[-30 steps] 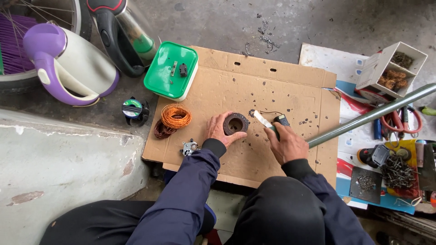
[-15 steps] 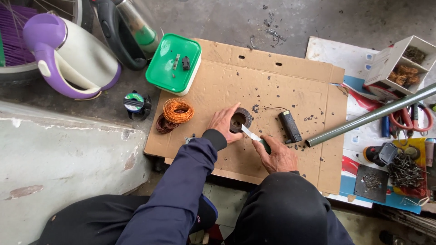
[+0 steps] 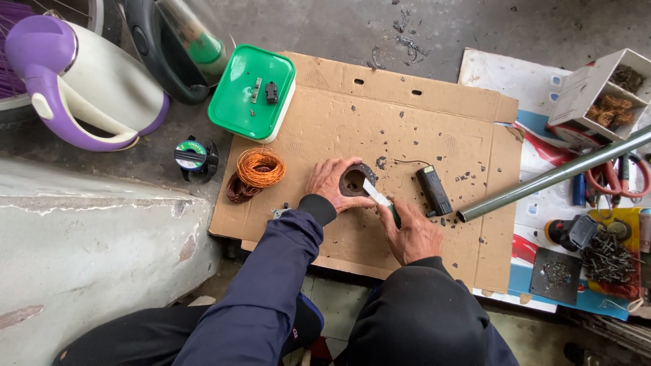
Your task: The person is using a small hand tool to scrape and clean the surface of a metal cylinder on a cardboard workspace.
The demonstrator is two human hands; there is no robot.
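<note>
Head view, only one I've got. Left hand (image 3: 330, 181) cupped round a dark ring-shaped metal core (image 3: 354, 181), pinning it flat on the brown cardboard sheet (image 3: 407, 122) that serves as the surface, about mid-sheet. Left grip closed on that core, fingers wrapped round its far side. Right hand (image 3: 413, 236) has its grip shut on a small blade w/ a pale tip (image 3: 376, 195), tip angled up-left, touching the core's near rim. Looks to me like a scraping or prying step at the core's inner edge, partway thru, judging by the dark flecks scattered on the cardboard. Next move, imo, needs a steady left hold and short, controlled pressure on the blade so it doesn't skid toward the left fingers. Nearby: small black rectangular block (image 3: 433, 190) just right of the hands, orange copper wire coil (image 3: 260, 167) to the left, green plastic lid (image 3: 251, 93) further up, grey metal pipe (image 3: 556, 175) well off right.
</note>
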